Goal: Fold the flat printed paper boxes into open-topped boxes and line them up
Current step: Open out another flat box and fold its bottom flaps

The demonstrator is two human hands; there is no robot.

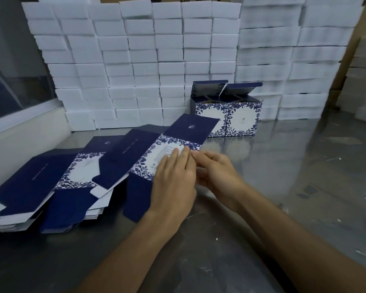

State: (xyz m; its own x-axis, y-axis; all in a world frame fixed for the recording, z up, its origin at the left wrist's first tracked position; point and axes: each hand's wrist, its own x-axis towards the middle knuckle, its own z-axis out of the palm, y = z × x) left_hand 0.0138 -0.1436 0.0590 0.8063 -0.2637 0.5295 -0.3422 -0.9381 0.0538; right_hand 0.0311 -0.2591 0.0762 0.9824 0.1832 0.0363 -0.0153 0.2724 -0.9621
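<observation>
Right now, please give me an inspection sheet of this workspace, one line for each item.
Surface: grey shiny table, with small white specks and scuffs.
Job's things: one flat box under the hands; stacks of flat boxes at the left; two folded boxes side by side at the back, lids up.
Clutter: nothing seen besides the specks.
Hands: left hand lies flat with straight fingers on the flat box; right hand has curled fingers at the box's right edge, whether it pinches the edge cannot be told.
Cables: nothing seen.
Surroundings: wall of white foam blocks behind; brown cartons at the right.
</observation>
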